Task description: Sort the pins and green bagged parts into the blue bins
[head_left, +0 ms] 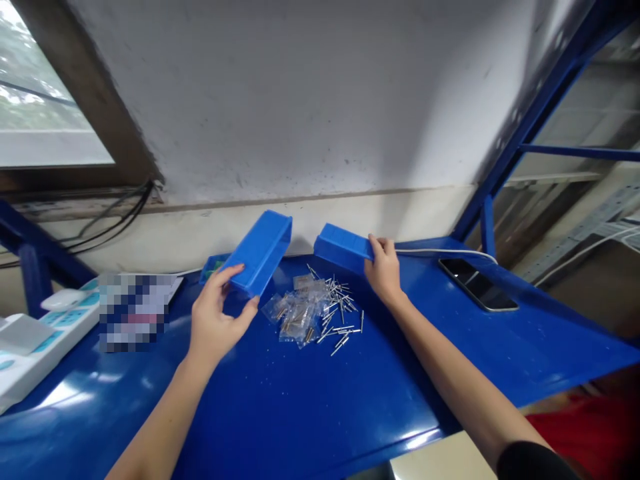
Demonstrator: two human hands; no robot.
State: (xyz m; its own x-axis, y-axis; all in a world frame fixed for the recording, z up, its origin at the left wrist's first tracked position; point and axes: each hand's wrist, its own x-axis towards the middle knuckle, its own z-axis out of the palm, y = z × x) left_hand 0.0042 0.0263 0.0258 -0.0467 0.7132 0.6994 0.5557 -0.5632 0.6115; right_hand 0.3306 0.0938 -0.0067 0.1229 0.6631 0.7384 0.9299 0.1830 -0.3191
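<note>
- Clock centred on the heap, 12 at the grey-white plaster wall [300, 100].
- Left hand [215, 327], 9 o'clock: grasping the blue oblong plastic left bin [256, 248] at its near end, thumb along the lower edge, fingers on the far side. Bin sits between 10 and 11, tilted, hollow turned towards the heap.
- Right hand [385, 272], 2 o'clock: grasping one end of the blue oblong plastic right bin [342, 248]. Bin at 1 o'clock, tilted; inside hidden, contents can't tell.
- Heap lies on the glossy blue worktable [310, 413]: thin silver metal pins [342, 312] on the 3 o'clock side, clear plastic bags [300, 317] on the 9 o'clock side, touching.
- Handling, my judgement: firm grip on end walls, wrists steady, bins low but clear of the pins; look over inside corners; keep forearms off strays at 4 to 5.
- Bins: 3 seen, two held, plus a blue plastic third bin [207, 269] with green contents at 10, partly hidden.
- Pins: dozens, overlapping, no exact count.
- Bags: several, overlapped, can't count.
- Black-screened phone [477, 285]: 1, at 3.
- White-and-turquoise power strip [55, 350]: 1, at 9.
- Pixelated sheet [135, 313]: 1, at 9.
</note>
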